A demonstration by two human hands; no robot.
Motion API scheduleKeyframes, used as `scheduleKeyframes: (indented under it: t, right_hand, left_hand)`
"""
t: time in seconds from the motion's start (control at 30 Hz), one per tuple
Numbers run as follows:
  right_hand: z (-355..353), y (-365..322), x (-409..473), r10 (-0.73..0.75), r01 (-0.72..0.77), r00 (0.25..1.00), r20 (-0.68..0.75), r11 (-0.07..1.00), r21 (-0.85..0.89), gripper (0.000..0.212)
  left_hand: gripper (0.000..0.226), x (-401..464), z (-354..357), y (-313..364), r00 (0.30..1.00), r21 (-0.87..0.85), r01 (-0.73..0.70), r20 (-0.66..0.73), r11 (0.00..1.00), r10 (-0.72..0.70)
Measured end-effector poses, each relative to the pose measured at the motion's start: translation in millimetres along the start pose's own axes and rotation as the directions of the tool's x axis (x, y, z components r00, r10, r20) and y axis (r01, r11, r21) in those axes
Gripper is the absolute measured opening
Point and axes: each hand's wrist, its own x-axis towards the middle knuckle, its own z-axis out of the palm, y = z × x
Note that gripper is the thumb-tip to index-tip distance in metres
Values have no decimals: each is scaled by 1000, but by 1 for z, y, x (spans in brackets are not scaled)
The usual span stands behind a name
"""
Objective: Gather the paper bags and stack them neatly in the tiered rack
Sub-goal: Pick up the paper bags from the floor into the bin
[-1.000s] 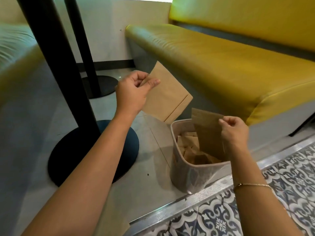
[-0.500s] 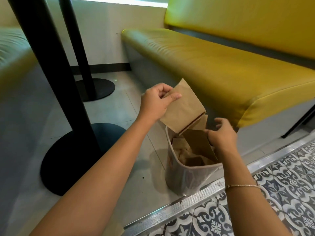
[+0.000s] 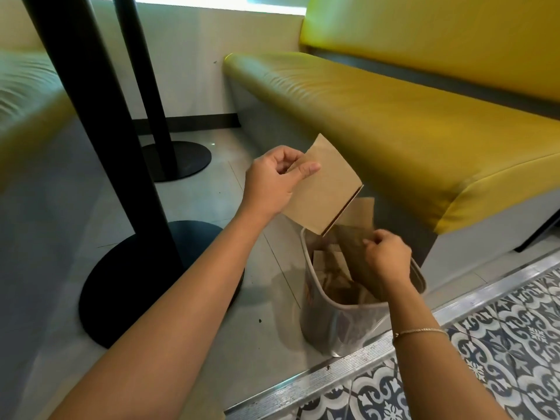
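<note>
Left hand pinches a flat brown paper bag by its upper corner, thumb on the near face, fingers curled behind; the bag hangs tilted just above the bin. A second ago this bag was held higher and further left, well clear of the rim; it has since come down and right until its lower edge sits over the bin's mouth. Right hand has dropped from chest height into the bin opening and now grips a second, darker paper bag, fingers curled over its edge, the sheet half inside among more crumpled bags. My reading: gathering is still underway, both bags converging for a stack. No tiered rack in view. No brand, label or legible writing on bags or bin; a faint mark on the bin's side is too blurred to read.
</note>
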Motion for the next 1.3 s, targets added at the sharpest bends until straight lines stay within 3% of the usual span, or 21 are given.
scheduleKeyframes:
  t: [0.1, 0.23, 0.3, 0.4, 0.5, 0.6, 0.7, 0.87, 0.97, 1.03, 1.1, 1.2, 1.3]
  right_hand:
    - [-13, -11, 7, -3, 5, 1000, -15, 995, 102, 17]
    - [-9, -6, 3, 105, -86, 976, 188, 991, -106, 25]
    - [-8, -2, 1, 141, -127, 974, 177, 988, -87, 38]
    - [-19, -13, 4, 58, -68, 996, 64, 983, 171, 67]
    - [-33, -30, -2, -123, 106, 991, 61, 968, 228, 85]
    - [-41, -37, -7, -264, 237, 956, 130, 953, 189, 56]
    - [-43, -34, -7, -249, 227, 958, 138, 961, 159, 31]
    - [-24, -9, -5, -4, 1, 982, 189, 1000, 18, 31]
    - [-16, -12, -8, 36, -39, 998, 56, 998, 49, 37]
    - [-10, -28, -14, -32, 36, 999, -36, 995, 89, 35]
    - [4, -45, -22, -144, 145, 989, -18, 985, 91, 29]
    - [36, -67, -41, -305, 303, 941, 148, 952, 31, 20]
    - [69, -77, -63, -393, 416, 862, 321, 909, -4, 18]
  left_hand:
    - [15, 5, -6, 5, 999, -49, -34, -43, 998, 32]
    - [15, 8, -6, 11, 999, -81, -43, -24, 996, 41]
    - [15, 7, 0, 9, 999, -83, -25, 23, 996, 27]
    - [14, 5, 11, 5, 990, -1, -16, 143, 1000, 16]
    - [15, 4, 24, 2, 970, 67, -18, 244, 998, 2]
    - [17, 1, 36, -1, 947, 139, -23, 322, 990, -23]
    - [25, -3, 45, -8, 949, 170, -17, 313, 985, -38]
    - [50, -20, 31, -42, 967, 227, 163, 155, 960, -201]
    - [46, -47, 10, -82, 938, 237, 314, 73, 919, -339]
    - [40, -75, -7, -119, 880, 294, 439, 50, 849, -473]
    - [38, -105, -24, -158, 793, 467, 511, 68, 722, -606]
    - [58, -157, -52, -204, 596, 830, 397, 92, 392, -798]
    - [99, -217, -70, -234, 409, 952, 268, 27, 148, -912]
